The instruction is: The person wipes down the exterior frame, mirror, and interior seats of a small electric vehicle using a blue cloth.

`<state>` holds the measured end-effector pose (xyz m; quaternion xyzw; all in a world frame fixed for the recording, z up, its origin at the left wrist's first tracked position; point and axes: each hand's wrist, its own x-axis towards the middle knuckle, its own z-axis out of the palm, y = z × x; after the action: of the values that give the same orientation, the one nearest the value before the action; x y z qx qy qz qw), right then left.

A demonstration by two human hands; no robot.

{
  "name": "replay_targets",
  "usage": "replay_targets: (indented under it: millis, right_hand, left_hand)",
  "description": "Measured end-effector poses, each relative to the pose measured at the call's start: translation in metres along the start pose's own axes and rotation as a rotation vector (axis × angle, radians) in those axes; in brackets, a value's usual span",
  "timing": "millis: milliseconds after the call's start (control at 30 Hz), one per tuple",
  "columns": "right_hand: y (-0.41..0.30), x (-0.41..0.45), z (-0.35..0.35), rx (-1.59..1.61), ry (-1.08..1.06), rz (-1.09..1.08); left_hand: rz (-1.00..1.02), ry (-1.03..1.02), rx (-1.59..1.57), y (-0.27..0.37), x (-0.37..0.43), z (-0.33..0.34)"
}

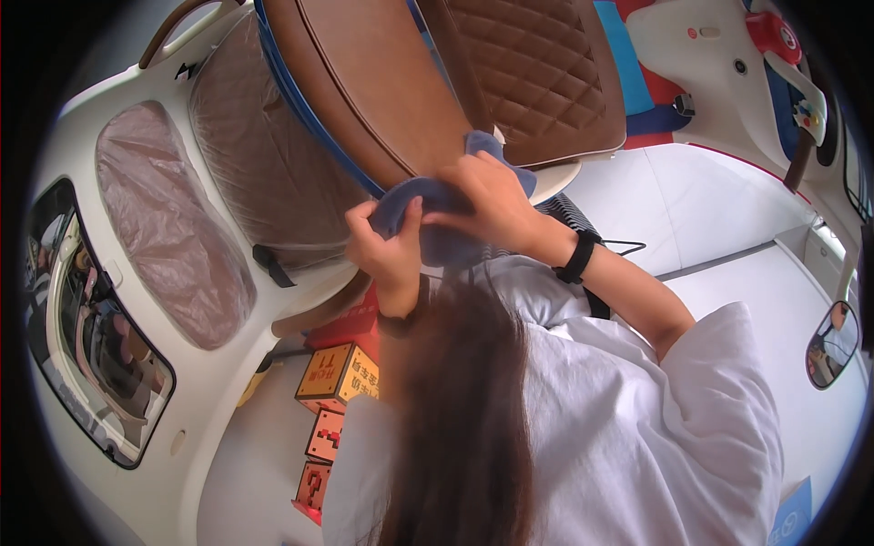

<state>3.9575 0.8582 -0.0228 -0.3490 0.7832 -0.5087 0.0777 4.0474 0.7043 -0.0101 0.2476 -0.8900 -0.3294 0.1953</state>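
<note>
A blue-grey cloth (454, 249) is bunched between my two hands, over the near end of a brown leather-like seat cushion (382, 75) with blue edging. My left hand (388, 246) pinches the cloth's left end between thumb and fingers. With its fingers curled over the cloth, my right hand (488, 201) grips the middle. One end of the cloth sticks up beyond the right hand towards a quilted brown backrest (536, 68). A black band (579, 256) is on my right wrist. Long dark hair hides part of my left forearm.
Left of me is a plastic-covered seat (273, 150) by a cream body panel (184, 273) with a window (102, 334). Below it are a yellow printed box (326, 374) and red boxes (348, 321). At right are a white panel (635, 205) and a side mirror (832, 345).
</note>
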Motion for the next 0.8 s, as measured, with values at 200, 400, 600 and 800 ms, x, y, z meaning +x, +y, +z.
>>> replay_targets:
  millis: [200, 400, 600, 800]
  right_hand:
    - [0.008, 0.048, 0.001, -0.011, 0.058, -0.02]
    - [0.038, 0.17, 0.024, 0.053, 0.293, -0.008]
    - [0.057, 0.256, 0.021, 0.023, 0.381, 0.017]
    - [0.058, 0.281, 0.017, 0.03, 0.338, 0.114]
  left_hand:
    - [0.239, 0.058, 0.102, 0.0, 0.067, -0.001]
    - [0.207, 0.097, 0.295, 0.009, 0.19, 0.006]
    - [0.374, 0.04, 0.487, 0.006, 0.292, 0.025]
    - [0.233, -0.103, 0.479, 0.034, 0.305, 0.021]
